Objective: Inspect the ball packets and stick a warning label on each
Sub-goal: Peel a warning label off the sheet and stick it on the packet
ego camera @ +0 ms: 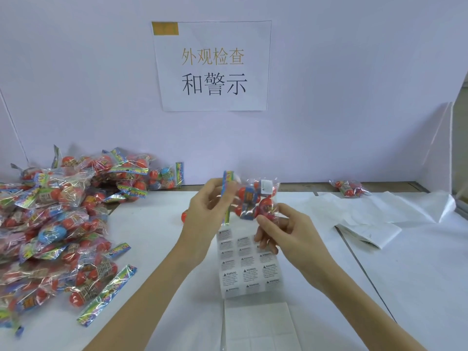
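The heap of unlabelled ball packets (pixel 58 219) waits at my left, within reach. The warning label sheet (pixel 249 264) lies under my hands. My left hand (pixel 205 209) pinches one packet (pixel 255 198) by its header; my right hand (pixel 281 229) grips its bottom corner, lifting it to inspect.

Packet (pixel 255 198) clear glossy crinkled plastic; label sheet (pixel 249 264) glossy paper; table (pixel 157 249) matt, probably paper-covered

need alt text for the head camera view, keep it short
Two hands hold a clear ball packet above a warning label sheet on a white table: left hand on its header, right hand at its bottom. A packet pile lies left.
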Demonstrator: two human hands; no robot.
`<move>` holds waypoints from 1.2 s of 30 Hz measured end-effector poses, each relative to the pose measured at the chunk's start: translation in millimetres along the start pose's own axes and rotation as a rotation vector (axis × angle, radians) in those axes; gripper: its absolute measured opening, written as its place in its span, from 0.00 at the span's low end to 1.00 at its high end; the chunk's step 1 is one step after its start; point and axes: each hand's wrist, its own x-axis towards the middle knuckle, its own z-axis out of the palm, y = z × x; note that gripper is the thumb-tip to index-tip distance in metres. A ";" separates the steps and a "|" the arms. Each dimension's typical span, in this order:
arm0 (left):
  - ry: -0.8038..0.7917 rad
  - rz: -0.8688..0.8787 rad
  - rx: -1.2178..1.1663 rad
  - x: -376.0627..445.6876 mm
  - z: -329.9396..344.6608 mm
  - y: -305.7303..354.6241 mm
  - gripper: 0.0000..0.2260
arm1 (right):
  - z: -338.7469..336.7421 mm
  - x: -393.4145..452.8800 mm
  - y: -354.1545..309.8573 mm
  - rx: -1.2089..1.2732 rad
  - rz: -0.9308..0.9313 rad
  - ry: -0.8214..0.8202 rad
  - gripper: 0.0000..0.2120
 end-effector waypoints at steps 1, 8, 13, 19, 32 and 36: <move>-0.061 0.015 0.010 -0.2 2.1 -0.9 0.08 | -1.4 1.0 -0.1 0.034 -0.003 0.018 0.05; 0.004 -0.017 -0.031 2.9 -0.1 -8.6 0.08 | -14.5 1.3 -3.7 0.129 0.106 -0.127 0.15; 0.095 -0.079 0.109 0.6 4.1 -11.2 0.20 | -16.6 3.8 2.1 0.062 -0.062 0.039 0.16; -0.102 -0.295 -0.339 -1.0 10.2 -4.0 0.22 | -4.8 0.4 11.4 -0.270 -0.314 0.089 0.35; 0.011 -0.223 -0.254 0.3 6.4 -7.0 0.10 | -12.0 2.1 3.3 -0.263 -0.049 0.000 0.04; 0.240 -0.222 -0.303 11.9 -18.1 -7.8 0.05 | -27.0 6.1 -3.7 -0.150 0.073 -0.027 0.16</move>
